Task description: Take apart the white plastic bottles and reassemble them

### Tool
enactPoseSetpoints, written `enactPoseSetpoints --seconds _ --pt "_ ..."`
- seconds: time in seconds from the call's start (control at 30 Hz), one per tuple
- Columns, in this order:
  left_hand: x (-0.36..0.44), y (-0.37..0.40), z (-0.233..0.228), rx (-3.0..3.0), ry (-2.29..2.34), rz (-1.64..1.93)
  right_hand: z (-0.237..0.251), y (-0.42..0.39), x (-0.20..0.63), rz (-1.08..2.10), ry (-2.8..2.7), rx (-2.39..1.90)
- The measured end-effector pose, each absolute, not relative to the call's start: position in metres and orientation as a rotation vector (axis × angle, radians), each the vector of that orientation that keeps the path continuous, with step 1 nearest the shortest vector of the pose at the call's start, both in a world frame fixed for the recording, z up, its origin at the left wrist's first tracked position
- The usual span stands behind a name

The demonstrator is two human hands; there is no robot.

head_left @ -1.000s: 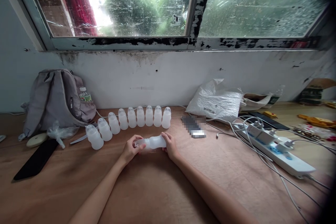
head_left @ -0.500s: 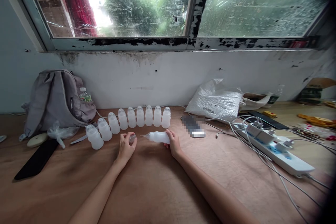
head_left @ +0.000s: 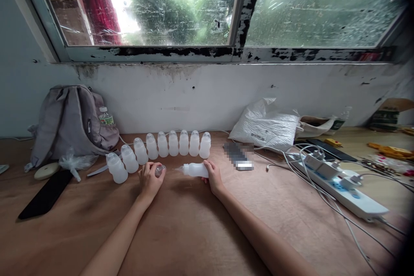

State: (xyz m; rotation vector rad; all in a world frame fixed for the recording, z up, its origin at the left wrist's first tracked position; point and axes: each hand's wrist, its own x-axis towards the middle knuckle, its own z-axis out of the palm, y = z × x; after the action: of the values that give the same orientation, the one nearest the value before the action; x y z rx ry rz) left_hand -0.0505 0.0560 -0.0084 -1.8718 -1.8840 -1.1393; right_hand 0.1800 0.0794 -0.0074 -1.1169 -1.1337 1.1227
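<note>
Between the thumb and fingers of my left hand (head_left: pixel 150 182) is a small clear cap (head_left: pixel 159 170). My right hand (head_left: pixel 213 177) grips the base of a translucent white squeeze bottle (head_left: pixel 194 169), which lies sideways with its thin pointed nozzle (head_left: pixel 177 168) bare and turned toward the cap. A gap separates nozzle and cap. Behind my hands several matching bottles with clear caps stand upright in a curved row; the nearest bottle (head_left: pixel 117 169) is at the left end and the last bottle (head_left: pixel 205 145) at the right end.
A grey backpack (head_left: pixel 69 125) leans at the left, with a black flat case (head_left: pixel 45 195) and a crumpled plastic bag (head_left: pixel 77 161) before it. On the right lie a blurred-out phone (head_left: pixel 239 155), a silvery mailer bag (head_left: pixel 265 123) and a white power strip (head_left: pixel 343 185) with trailing cables.
My left hand has shifted slightly left with the clear cap, widening the gap to the nozzle. My right hand and its squeeze bottle have hardly moved.
</note>
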Motion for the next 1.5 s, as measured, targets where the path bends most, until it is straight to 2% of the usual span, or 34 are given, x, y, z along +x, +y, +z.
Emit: enactPoseSetpoints --seconds 0.4,0.67,0.93,1.2,1.27,1.37,1.5 --pt "-0.060 0.055 -0.007 -1.838 -1.902 -1.002 -0.010 0.081 0.180 1.098 -1.197 -1.145" --pt "-0.012 0.033 0.006 -2.336 -1.551 -0.900 -0.002 0.071 0.177 0.951 -1.317 -1.152" --pt "0.021 0.054 0.002 -2.505 -1.924 -0.902 0.010 0.062 0.173 0.527 -1.560 -1.152" --pt "0.023 0.062 0.009 -2.881 -2.055 -0.938 0.026 0.060 0.188 0.396 -1.807 -1.007" --pt "0.017 0.064 0.017 -3.155 -2.073 -0.851 0.031 0.057 0.191 0.335 -1.931 -0.935" --pt "0.004 0.065 0.030 -3.667 -2.102 -0.533 0.044 0.051 0.189 0.328 -2.054 -0.837" --pt "-0.011 0.067 0.035 -3.936 -2.288 -0.292 0.060 0.052 0.182 0.596 -2.066 -0.896"
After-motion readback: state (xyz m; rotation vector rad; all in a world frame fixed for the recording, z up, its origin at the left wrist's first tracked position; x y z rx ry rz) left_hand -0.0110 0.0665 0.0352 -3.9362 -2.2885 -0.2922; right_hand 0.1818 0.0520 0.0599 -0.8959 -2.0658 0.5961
